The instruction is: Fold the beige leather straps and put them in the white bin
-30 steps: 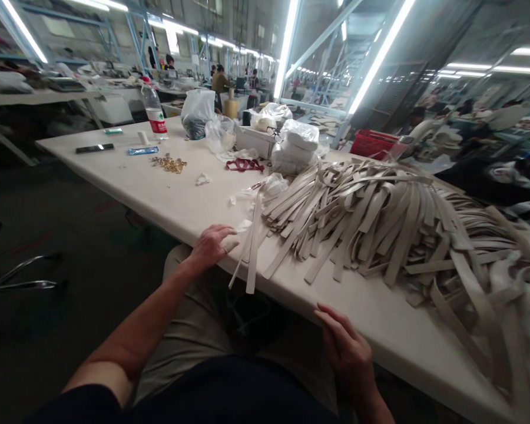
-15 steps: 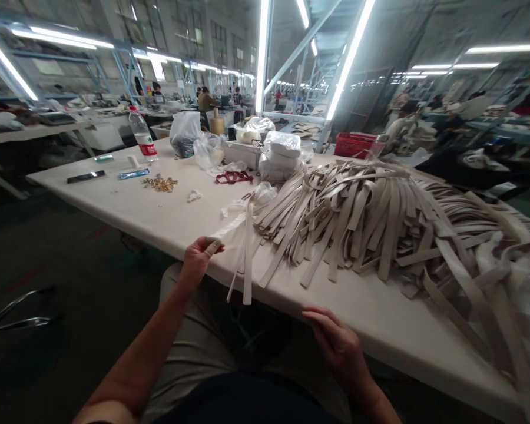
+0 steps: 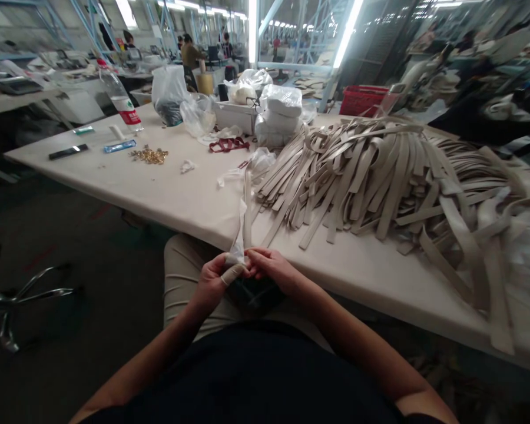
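Note:
My left hand (image 3: 215, 278) is closed, its thumb covered by a pale finger cot. It pinches a crumpled, thin white strip (image 3: 239, 235) that stretches back over the table edge. My right hand (image 3: 271, 268) meets it just in front of the edge, fingertips closed at the near end of a flat beige strap (image 3: 248, 203). The strap's tip is hidden among the fingers, so exactly how it lies against the strip cannot be seen. A large heap of similar beige straps (image 3: 357, 182) covers the table to the right.
On the table (image 3: 194, 200) lie gold-coloured metal pieces (image 3: 149, 155), a blue packet (image 3: 119, 146), a dark flat object (image 3: 68, 151) and dark red straps (image 3: 228, 144). A water bottle (image 3: 126, 106), plastic bags (image 3: 170, 97) and a red basket (image 3: 364, 100) stand farther back.
My right hand has come left and up to meet my left hand. The white strip is now bunched between them, and the strap's near end has gone into the fingers. The view has tilted down.

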The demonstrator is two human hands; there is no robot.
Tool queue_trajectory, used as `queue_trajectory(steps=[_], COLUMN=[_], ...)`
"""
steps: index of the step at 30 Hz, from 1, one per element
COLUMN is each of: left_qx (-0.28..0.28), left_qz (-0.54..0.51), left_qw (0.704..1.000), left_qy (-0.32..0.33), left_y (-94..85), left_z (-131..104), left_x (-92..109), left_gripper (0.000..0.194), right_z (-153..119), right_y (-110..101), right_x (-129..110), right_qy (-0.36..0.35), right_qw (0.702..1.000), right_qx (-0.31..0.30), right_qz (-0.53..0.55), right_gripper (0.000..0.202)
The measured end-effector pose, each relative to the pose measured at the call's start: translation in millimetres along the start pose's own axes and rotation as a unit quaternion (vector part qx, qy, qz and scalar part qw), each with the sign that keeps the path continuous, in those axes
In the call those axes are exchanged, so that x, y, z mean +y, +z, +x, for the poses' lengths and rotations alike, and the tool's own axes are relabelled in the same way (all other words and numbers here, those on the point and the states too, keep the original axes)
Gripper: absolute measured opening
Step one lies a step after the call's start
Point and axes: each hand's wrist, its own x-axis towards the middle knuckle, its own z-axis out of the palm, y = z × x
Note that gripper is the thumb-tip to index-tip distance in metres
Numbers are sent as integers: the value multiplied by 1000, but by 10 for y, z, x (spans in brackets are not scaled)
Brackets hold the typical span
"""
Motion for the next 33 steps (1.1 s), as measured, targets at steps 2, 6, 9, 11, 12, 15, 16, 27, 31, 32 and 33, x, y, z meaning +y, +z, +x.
queue_trajectory(steps=[2,6,9,11,12,15,16,27,31,32,33], left_qx=[-14,-79,-91,-86,-91,-143,-153,-14,-47,-57,-63], left_qz=[19,107,271,340,343,244,189,-60,-95,-104,-111], left_qw=[1000,991,954,928,928,959,970,988,978,975,974], left_qy=[-3,0,93,127,116,18,-18,-138,-180,-186,-189], left_y=[-25,-3,23,16,4,-44,-56,156,195,200,200], left_z=[-31,-99,-134,-142,-140,-100,-73,262,277,285,294], left_x=[-19,-81,-85,-54,-34,-2,-7,-98,-165,-178,-182], left_gripper=[32,26,17,19,19,31,43,60,58,56,53], right_z=[33,44,81,117,134,155,152,123,150,167,188], right_y=[12,51,81,92,95,97,99,134,102,96,94], right_x=[-38,-157,-198,-208,-215,-267,-296,-434,-349,-330,-316], right_qy=[23,43,45,36,26,-16,-26,-60,-90,-96,-104], right_qw=[999,996,997,998,998,996,995,977,976,976,977], right_qx=[13,7,-2,-6,-9,-19,-21,-2,12,16,18], right_qz=[42,82,60,49,51,83,95,205,200,194,187], right_gripper=[48,43,38,33,31,29,27,19,33,39,44])
